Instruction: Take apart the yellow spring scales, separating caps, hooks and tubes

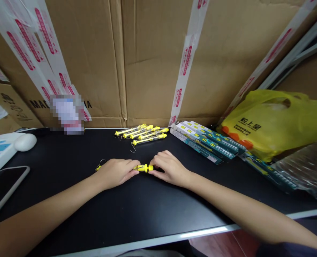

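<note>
Head view: on or above the black desk [126, 217], I cannot tell which, the left hand [117, 172] grips a slim yellow-and-clear plastic tube [140, 167] with a wire hook [100, 161]; the right hand [171, 169] pinches its yellow end cap [150, 167].

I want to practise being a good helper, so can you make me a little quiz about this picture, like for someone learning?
1. What colour is the plastic bag on the right of the picture?
A) blue
B) yellow
C) white

2. True or false: the loose yellow tubes lie nearer the big cardboard than the held tube does.

3. Which hand is nearer the hooked end of the held tube?

Key: 1. B; 2. True; 3. The left hand.
</note>
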Tool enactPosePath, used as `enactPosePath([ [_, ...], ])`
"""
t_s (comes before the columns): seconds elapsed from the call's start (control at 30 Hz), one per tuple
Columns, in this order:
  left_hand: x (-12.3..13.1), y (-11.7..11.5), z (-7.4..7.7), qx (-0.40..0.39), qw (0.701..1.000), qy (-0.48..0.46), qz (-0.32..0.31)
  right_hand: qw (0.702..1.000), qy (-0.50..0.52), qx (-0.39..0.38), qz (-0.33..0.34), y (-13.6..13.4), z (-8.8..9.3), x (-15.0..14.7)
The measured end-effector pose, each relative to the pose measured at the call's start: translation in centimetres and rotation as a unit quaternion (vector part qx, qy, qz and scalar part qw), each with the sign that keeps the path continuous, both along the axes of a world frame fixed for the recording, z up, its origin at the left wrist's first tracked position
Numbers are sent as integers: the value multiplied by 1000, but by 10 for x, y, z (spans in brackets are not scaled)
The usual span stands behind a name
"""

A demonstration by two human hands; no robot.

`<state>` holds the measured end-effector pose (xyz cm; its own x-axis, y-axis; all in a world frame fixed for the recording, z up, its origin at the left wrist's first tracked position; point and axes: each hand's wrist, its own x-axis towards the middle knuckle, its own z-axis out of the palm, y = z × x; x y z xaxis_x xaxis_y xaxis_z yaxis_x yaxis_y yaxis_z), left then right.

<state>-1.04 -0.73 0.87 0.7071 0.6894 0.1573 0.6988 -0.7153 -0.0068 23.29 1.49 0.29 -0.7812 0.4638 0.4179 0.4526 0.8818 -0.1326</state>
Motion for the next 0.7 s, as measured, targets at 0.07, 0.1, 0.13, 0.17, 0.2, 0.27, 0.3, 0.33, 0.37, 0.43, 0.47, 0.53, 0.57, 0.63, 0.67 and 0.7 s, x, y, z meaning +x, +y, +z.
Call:
enactPosePath([
  [0.07, 0, 0, 0, -3, 1000, -1, 1, 1000, 8, -3, -3, 0, 0, 0],
  [0.1, 0, 0, 0, -4, 1000, -3, 0, 1000, 10, -8, -9, -1, 1, 0],
  [0.13, 0, 0, 0, -5, 1000, -4, 0, 1000, 11, -14, -16, -1, 1, 0],
  [0.17, 0, 0, 0, -4, 1000, -6, -1, 999, 11, -20, -22, -1, 2, 0],
  [0.2, 0, 0, 0, -3, 1000, -8, -3, 999, 9, -26, -26, -2, 3, 0],
  [0.27, 0, 0, -1, 1, 1000, -11, -8, 999, 1, -29, -23, -2, 4, 0],
  [0.3, 0, 1, -1, 4, 1000, -11, -9, 999, -4, -26, -18, -3, 4, 0],
  [0.33, 0, 1, -1, 7, 1000, -10, -10, 1000, -9, -23, -13, -3, 4, 0],
  [0.37, 0, 1, -1, 9, 1000, -10, -11, 1000, -12, -19, -9, -2, 4, 0],
  [0.43, 0, 1, -2, 9, 1000, -9, -12, 1000, -12, -14, -2, -2, 3, 0],
  [0.47, 0, 2, -2, 9, 1000, -9, -12, 1000, -9, -13, 1, -1, 3, 1],
  [0.53, -1, 2, -3, 10, 1000, -10, -12, 1000, 0, -12, 8, 0, 2, 1],
  [0.57, -1, 2, -3, 10, 1000, -9, -12, 1000, 3, -12, 11, 1, 1, 1],
  [0.63, -1, 2, -4, 11, 1000, -8, -13, 1000, 8, -12, 15, 1, 1, 2],
  [0.67, -1, 3, -5, 11, 1000, -6, -14, 1000, 10, -12, 17, 1, 1, 2],
  [0.7, -2, 3, -5, 11, 1000, -5, -14, 1000, 11, -13, 18, 1, 1, 2],
])
